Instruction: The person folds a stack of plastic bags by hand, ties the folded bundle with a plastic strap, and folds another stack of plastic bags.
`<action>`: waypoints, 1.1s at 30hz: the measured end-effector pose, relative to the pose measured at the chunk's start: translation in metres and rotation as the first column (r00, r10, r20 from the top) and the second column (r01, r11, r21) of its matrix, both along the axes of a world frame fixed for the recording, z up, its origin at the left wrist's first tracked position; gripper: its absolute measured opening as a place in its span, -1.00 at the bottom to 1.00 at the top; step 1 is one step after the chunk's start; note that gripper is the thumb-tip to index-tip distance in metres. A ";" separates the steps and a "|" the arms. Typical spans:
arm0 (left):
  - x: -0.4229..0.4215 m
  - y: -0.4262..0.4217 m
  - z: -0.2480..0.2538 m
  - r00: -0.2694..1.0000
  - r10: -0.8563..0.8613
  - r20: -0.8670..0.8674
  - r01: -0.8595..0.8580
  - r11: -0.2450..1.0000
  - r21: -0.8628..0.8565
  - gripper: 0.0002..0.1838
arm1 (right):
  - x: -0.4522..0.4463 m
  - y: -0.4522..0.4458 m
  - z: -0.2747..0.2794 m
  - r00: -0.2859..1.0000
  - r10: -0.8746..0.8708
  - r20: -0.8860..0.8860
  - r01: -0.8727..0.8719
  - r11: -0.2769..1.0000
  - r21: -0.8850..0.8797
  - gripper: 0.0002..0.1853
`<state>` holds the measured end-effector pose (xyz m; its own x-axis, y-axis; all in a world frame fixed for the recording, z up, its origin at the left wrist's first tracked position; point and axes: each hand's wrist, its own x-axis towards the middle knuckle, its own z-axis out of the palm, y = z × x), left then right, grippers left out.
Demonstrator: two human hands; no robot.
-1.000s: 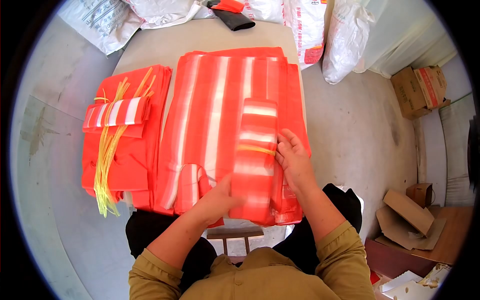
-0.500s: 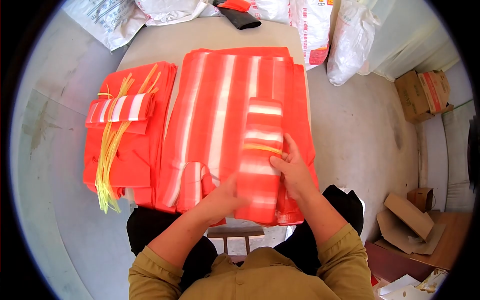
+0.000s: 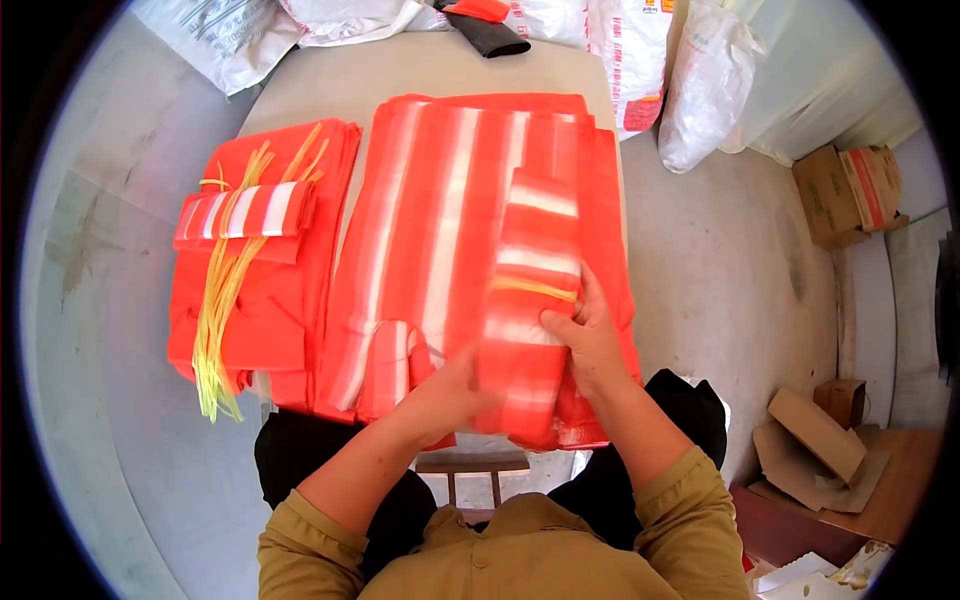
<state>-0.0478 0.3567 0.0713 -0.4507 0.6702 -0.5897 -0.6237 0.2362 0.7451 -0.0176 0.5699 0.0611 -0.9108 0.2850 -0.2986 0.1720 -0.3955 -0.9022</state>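
A folded bundle of red-and-white striped plastic bags (image 3: pixel 530 325), with a yellow tie strip (image 3: pixel 535 288) across its middle, is held above the larger stack. My right hand (image 3: pixel 590 335) grips its right edge, thumb in front and fingers partly behind. At the lower left edge, my left hand (image 3: pixel 450 395) is closed on the bundle, a little blurred, with its fingers partly hidden. Beneath lies a wide stack of striped red bags (image 3: pixel 440 220). On the left, a pile of red bags (image 3: pixel 265 340) carries a smaller folded striped bundle (image 3: pixel 245 212) and loose yellow strips (image 3: pixel 222 310).
The beige table (image 3: pixel 330 85) runs under the stacks. White printed sacks (image 3: pixel 625 65) stand along its far side, beside a black roll (image 3: pixel 490 38). Cardboard boxes (image 3: pixel 850 195) are at the right wall, with an opened carton (image 3: pixel 820 450) at lower right. A stool (image 3: pixel 470 465) shows below.
The held bundle has tilted, its top moving slightly up and to the right. Both hands stay at it. The whole view has shifted slightly.
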 end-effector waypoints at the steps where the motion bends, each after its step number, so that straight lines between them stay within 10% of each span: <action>1: -0.001 0.000 0.002 1.000 0.005 0.000 -0.005 1.000 -0.030 -0.28 | -0.001 0.001 0.001 1.000 0.005 0.004 -0.004 1.000 -0.020 -0.11; 16: 0.004 -0.002 -0.008 1.000 0.021 0.002 -0.021 0.996 0.088 -0.47 | -0.003 0.005 -0.005 0.997 0.041 0.063 -0.038 0.998 -0.048 -0.23; 23: -0.006 -0.007 0.012 0.976 -0.184 -0.113 0.166 0.973 -0.158 -0.36 | 0.000 -0.002 -0.005 0.991 0.121 0.064 -0.113 0.987 -0.113 -0.20; 33: -0.001 -0.010 0.010 0.991 -0.088 -0.103 0.095 0.994 0.062 -0.15 | 0.002 -0.018 0.014 0.997 0.065 0.047 -0.064 0.998 -0.021 -0.08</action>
<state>-0.0483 0.3467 0.0815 -0.4400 0.7476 -0.4974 -0.5234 0.2366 0.8186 -0.0151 0.5519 0.0751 -0.9117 0.2199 -0.3470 0.2403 -0.3996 -0.8846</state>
